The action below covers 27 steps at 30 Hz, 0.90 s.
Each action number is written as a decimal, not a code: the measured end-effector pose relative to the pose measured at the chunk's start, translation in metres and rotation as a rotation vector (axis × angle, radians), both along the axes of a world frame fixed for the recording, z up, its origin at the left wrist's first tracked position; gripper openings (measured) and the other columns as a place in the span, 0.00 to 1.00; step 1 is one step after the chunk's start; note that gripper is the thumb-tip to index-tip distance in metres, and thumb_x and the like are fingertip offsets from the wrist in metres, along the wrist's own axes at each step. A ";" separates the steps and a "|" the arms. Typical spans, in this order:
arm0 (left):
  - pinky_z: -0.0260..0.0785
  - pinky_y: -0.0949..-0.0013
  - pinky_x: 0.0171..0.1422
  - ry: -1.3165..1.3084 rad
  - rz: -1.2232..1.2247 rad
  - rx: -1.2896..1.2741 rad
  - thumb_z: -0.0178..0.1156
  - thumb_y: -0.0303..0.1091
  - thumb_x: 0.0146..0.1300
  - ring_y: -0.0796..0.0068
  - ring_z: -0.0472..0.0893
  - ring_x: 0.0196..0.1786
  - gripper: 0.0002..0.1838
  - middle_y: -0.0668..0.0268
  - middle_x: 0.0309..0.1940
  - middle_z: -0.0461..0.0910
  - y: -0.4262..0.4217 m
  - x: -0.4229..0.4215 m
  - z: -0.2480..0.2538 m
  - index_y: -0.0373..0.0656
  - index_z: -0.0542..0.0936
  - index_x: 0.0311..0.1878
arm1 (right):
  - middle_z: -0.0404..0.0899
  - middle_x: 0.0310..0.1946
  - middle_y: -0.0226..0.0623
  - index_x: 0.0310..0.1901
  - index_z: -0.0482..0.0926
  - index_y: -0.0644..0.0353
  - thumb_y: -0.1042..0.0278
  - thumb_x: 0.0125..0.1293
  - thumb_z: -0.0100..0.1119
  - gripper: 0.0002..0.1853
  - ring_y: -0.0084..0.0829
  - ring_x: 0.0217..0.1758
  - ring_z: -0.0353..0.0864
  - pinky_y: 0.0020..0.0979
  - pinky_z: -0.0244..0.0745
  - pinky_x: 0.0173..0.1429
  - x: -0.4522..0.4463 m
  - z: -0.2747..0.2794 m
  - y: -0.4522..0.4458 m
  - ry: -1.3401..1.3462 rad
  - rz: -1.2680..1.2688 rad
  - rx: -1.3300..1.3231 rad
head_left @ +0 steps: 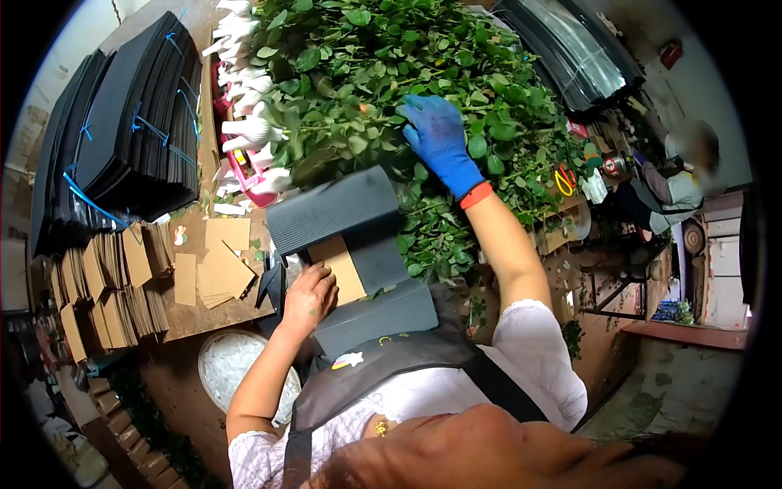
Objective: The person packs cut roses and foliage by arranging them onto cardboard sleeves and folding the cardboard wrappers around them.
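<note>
My left hand [311, 295], bare, lies at the left edge of a brown cardboard piece [342, 271], its fingers curled against it. The cardboard rests on a dark corrugated sheet [334, 209] whose two ends fold up in front of my apron. My right hand [436, 130], in a blue glove with a red cuff, reaches over a large heap of leafy green stems [489, 90]. Its fingers are bent down at the leaves; whether a stem is between them is hidden. White-wrapped flower heads [248, 132] line the left end of the heap.
Stacks of black sheets tied with blue string [138, 122] stand at the left, above bundled cardboard pieces [114, 285]. Loose cardboard [224, 269] lies on the table. A white bucket [236, 367] is below. Red-yellow scissors [564, 181] and a seated person [672, 191] are at the right.
</note>
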<state>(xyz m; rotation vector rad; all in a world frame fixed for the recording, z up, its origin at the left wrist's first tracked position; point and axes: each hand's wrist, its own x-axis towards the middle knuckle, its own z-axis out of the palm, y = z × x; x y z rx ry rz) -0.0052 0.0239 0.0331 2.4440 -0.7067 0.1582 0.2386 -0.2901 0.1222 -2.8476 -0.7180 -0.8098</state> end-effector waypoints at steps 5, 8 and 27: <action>0.74 0.50 0.67 -0.037 -0.023 -0.004 0.69 0.28 0.57 0.51 0.81 0.58 0.12 0.55 0.50 0.82 0.002 0.002 -0.007 0.37 0.83 0.45 | 0.82 0.55 0.30 0.54 0.82 0.43 0.62 0.59 0.67 0.19 0.39 0.57 0.80 0.42 0.74 0.63 0.005 0.063 0.001 0.035 -0.001 0.009; 0.74 0.53 0.66 -0.066 -0.021 -0.007 0.69 0.28 0.57 0.51 0.82 0.58 0.12 0.55 0.48 0.82 0.001 0.000 -0.002 0.37 0.83 0.45 | 0.80 0.58 0.31 0.55 0.82 0.42 0.65 0.59 0.68 0.20 0.40 0.58 0.80 0.42 0.75 0.64 0.011 0.055 0.001 -0.016 0.093 -0.017; 0.49 0.37 0.80 0.223 -0.006 -0.095 0.75 0.44 0.55 0.52 0.73 0.69 0.19 0.57 0.61 0.78 0.011 -0.007 -0.003 0.47 0.89 0.48 | 0.84 0.40 0.36 0.55 0.81 0.37 0.61 0.58 0.67 0.21 0.40 0.46 0.85 0.42 0.79 0.49 -0.170 -0.058 -0.089 0.740 0.176 -0.489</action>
